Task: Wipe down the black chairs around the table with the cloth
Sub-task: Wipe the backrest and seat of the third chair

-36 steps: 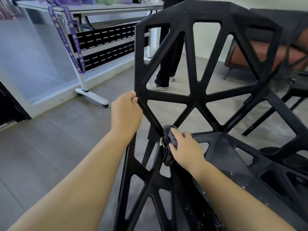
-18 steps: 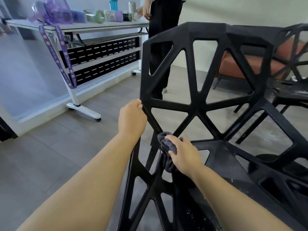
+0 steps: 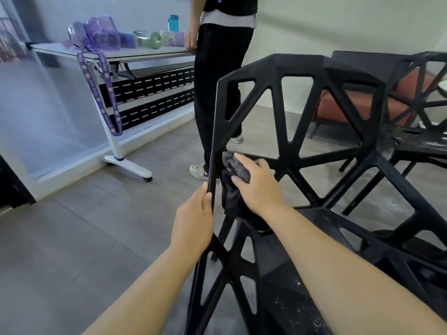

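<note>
Left hand (image 3: pixel 193 215) grips chair (image 3: pixel 302 163) back's left edge. Right hand (image 3: pixel 260 188) clasps cloth (image 3: pixel 232 169) against its lower strut. Speckled seat (image 3: pixel 287 301) and neighbouring chair (image 3: pixel 422 93) likely left to do.

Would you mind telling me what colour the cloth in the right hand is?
Dark grey. The cloth shows best in the head view, under the right hand.
</note>
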The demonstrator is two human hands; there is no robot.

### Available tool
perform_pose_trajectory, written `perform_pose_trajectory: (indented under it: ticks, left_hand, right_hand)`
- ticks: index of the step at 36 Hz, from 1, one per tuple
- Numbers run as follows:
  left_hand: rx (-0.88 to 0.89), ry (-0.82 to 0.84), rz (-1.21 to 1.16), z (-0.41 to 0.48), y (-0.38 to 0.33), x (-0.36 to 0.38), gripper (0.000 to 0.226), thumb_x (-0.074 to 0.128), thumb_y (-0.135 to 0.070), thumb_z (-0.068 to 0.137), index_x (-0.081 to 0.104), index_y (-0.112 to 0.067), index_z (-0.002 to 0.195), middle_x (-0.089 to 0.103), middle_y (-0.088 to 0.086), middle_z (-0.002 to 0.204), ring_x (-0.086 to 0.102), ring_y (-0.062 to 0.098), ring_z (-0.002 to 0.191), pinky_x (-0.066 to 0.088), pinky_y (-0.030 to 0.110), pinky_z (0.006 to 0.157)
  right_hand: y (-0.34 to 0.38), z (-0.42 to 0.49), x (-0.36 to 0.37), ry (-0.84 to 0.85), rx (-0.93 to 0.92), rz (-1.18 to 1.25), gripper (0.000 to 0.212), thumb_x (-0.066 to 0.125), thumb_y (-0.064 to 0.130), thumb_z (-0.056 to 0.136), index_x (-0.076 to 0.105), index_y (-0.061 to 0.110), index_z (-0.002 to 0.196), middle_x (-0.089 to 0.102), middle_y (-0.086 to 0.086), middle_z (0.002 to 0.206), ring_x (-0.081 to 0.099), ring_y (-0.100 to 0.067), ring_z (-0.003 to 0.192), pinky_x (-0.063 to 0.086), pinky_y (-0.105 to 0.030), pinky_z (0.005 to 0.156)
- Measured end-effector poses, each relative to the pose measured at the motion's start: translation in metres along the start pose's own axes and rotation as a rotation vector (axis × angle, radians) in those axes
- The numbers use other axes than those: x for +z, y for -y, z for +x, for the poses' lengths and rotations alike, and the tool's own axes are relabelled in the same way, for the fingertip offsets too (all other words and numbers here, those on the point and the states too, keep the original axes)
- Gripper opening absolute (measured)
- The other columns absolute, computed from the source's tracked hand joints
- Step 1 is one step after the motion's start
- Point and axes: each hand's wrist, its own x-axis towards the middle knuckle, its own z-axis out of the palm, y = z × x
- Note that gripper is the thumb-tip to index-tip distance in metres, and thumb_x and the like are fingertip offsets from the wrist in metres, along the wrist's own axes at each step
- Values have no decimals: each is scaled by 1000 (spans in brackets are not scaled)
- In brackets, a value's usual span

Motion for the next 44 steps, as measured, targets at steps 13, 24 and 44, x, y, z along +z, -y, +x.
perform_pose_trajectory:
  ticks: [13, 24, 44]
  left_hand:
    - [30, -73, -87, -17, 14, 0, 26, 42, -17, 99, 66, -15, 106, 62, -3, 94, 55, 10, 89, 41, 21, 79]
    - [23, -38, -101, -18, 13, -1, 26, 39, -20, 100, 64, -15, 100, 59, -7, 91, 51, 2, 85, 39, 12, 73]
    - [-7, 95, -123, -53, 36, -30, 24, 47, -12, 96, 65, -23, 86, 59, -13, 65, 53, 0, 62, 41, 10, 59]
  right_hand:
    - [3, -42, 20, 182, -182, 155, 46, 61, 19, 87, 55, 20, 132, 54, 0, 112, 54, -17, 107, 38, -21, 90]
    - [36, -12, 18, 84, -225, 108, 43, 60, 25, 92, 52, 20, 133, 48, 4, 114, 52, -15, 105, 45, -33, 92]
    - [25, -121, 17, 183, -55, 353, 35, 66, 23, 88, 62, 26, 123, 54, 15, 104, 54, -1, 100, 44, -18, 90]
